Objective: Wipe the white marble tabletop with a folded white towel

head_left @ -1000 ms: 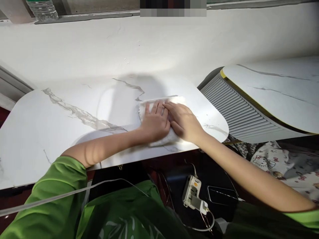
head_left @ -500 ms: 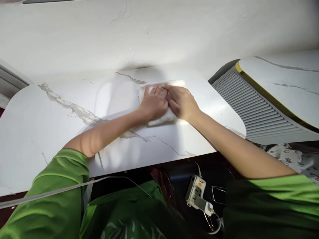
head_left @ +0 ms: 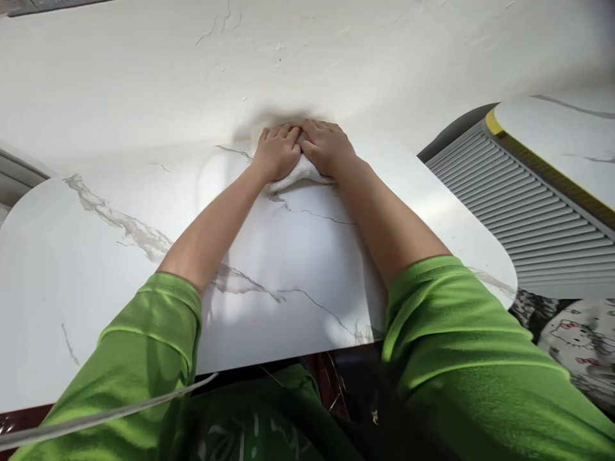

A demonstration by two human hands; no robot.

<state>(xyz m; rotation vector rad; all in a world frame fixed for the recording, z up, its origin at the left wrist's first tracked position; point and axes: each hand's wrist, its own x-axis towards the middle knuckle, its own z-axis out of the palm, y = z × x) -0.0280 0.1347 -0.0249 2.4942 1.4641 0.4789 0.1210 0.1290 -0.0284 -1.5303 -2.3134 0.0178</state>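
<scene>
A folded white cloth (head_left: 303,171) lies on the white marble-patterned table (head_left: 307,262), at its far edge against the wall. My left hand (head_left: 277,152) grips it from above, with its fingers bent over the far part of the cloth. Beside it, my right hand (head_left: 327,146) holds the right part of the cloth in the same way. The two hands touch at the thumbs and index fingers. Much of the cloth is hidden under them, and its near edge bulges up between the wrists.
A white wall (head_left: 158,83) rises directly behind the table. On the right stands a ribbed grey cabinet (head_left: 523,211) with a gold-edged marble top (head_left: 576,134). A pale cable (head_left: 110,410) crosses my left sleeve. Patterned fabric (head_left: 581,339) shows at the lower right.
Both hands have pushed the cloth away from me and a little left, up to the wall. My arms are stretched further forward. The power strip below the table is now out of sight.
</scene>
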